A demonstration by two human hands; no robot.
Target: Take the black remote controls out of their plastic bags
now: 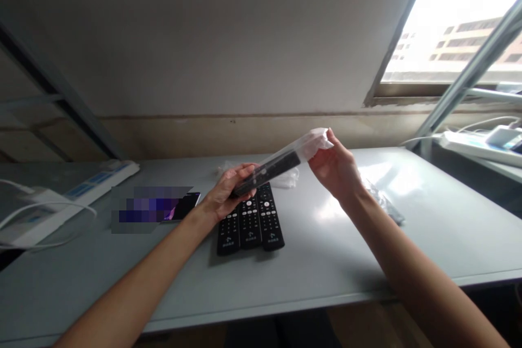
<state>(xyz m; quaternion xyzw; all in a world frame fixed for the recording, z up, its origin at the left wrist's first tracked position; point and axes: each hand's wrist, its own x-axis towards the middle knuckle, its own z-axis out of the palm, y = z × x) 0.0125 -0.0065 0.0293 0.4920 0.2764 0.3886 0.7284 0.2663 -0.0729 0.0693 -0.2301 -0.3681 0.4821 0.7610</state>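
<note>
A black remote control [277, 167] lies inside a clear plastic bag [308, 144], tilted up to the right above the table. My left hand [232, 187] is closed around the lower left end of the bagged remote. At the bag's loose upper right end, my right hand [336, 166] pinches the plastic between thumb and fingers. Below, three black remotes [250, 228] lie side by side on the table, their far ends partly hidden by my left hand and the held remote.
Crumpled clear plastic [287, 178] lies behind the remotes. More bagged items [383, 201] rest beyond my right forearm. At left are a phone [183, 207], partly blurred, and a white power strip [98, 179] with cables. Another power strip [468, 147] sits at right, near the metal frame [473, 76].
</note>
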